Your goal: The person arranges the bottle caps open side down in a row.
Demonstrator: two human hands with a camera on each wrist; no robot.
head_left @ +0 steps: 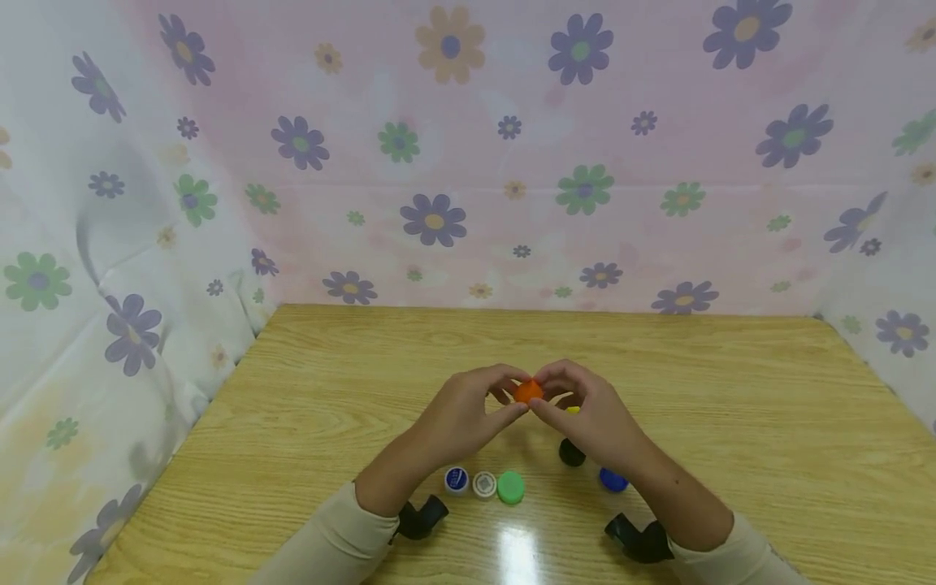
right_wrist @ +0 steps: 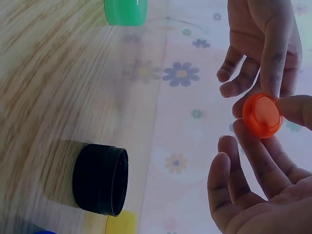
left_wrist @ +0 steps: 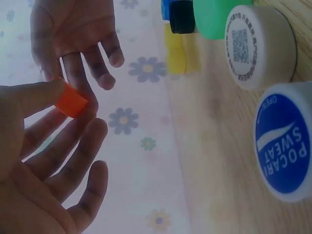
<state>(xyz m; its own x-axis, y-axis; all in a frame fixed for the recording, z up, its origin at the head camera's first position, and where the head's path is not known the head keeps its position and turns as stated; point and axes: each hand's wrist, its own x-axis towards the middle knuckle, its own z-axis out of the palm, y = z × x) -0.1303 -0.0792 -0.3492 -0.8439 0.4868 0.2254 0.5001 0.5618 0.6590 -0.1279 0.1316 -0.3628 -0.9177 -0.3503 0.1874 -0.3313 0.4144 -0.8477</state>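
Note:
An orange bottle cap (head_left: 528,392) is held up above the wooden table between both hands. My left hand (head_left: 464,413) pinches it from the left with thumb and fingertips. From the other side, my right hand (head_left: 594,406) pinches the same cap. Seen in the right wrist view, the orange cap (right_wrist: 263,116) has a round, rimmed face turned toward the camera. Below the hands lie a blue-and-white Pocari Sweat cap (head_left: 457,480), a white cap with a printed code (head_left: 484,485) and a green cap (head_left: 511,487), in a row.
Near the right forearm are a black cap (head_left: 572,452) and a blue cap (head_left: 613,480). A yellow cap (head_left: 574,409) is mostly hidden behind the right hand. Flowered cloth (head_left: 468,162) hangs along the back and sides of the table (head_left: 329,422). Dark wrist devices show below both forearms.

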